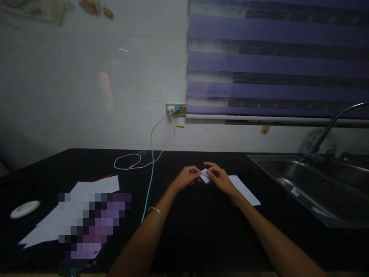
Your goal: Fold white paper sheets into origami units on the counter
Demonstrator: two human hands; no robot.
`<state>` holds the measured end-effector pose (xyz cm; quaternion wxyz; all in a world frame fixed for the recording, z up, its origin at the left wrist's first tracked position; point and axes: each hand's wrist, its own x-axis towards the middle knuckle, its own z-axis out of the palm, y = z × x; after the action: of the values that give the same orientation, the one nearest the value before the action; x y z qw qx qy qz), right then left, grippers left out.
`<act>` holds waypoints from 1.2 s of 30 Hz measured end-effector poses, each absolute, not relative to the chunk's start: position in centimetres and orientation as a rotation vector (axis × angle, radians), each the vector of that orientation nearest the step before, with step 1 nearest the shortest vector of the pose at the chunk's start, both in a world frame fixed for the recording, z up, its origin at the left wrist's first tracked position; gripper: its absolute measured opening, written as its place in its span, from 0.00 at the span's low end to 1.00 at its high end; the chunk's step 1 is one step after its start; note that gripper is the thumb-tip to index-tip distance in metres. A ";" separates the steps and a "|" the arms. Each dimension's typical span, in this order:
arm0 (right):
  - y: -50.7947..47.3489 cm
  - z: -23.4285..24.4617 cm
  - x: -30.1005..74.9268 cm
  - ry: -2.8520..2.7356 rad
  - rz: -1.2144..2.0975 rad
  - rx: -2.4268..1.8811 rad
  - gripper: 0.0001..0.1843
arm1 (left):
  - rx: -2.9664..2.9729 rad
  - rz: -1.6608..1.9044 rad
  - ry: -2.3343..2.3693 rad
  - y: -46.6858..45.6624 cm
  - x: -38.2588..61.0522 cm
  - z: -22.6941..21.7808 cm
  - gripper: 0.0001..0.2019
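Observation:
A small folded piece of white paper (205, 176) is held between my two hands, just above the dark countertop. My left hand (188, 177) pinches its left edge between thumb and fingers, and a thin bracelet circles that wrist. On the other side, my right hand (219, 177) grips the paper's right edge, thumb toward me. Flat white sheets (245, 191) lie beside my right forearm, partly hidden by it. The finer folds of the small paper are too small to make out.
More white paper (86, 189) lies at left beside a pixelated purple object (100, 227) and a white oval item (25, 209). A teal cable (150, 169) and a white cable (138, 167) run from the wall outlet (175, 109). A steel sink (311, 188) is at right.

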<state>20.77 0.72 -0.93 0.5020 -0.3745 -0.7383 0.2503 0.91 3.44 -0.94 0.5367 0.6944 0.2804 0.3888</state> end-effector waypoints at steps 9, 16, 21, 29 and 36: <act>1.3 -1.6 20.9 -1.666 0.809 -0.857 0.10 | 1.660 0.995 0.734 3.7 1.0 -1.0 0.18; 1.1 -1.2 21.0 -1.661 0.696 -0.841 0.08 | 1.669 1.027 0.688 3.8 1.1 -1.1 0.15; 0.7 -0.8 20.8 -1.650 0.691 -0.839 0.07 | 1.699 1.011 0.665 3.7 1.0 -1.2 0.16; 1.1 -1.3 20.7 -1.633 0.728 -0.878 0.09 | 1.698 0.976 0.696 3.8 1.2 -1.5 0.16; 1.0 -1.2 20.6 -1.640 0.696 -0.870 0.10 | 1.687 1.009 0.673 3.6 1.5 -1.4 0.15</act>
<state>20.63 1.01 -1.18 0.5474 -0.3673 -0.6923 0.2936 1.50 3.56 -1.38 0.5072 0.6996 0.2792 0.4187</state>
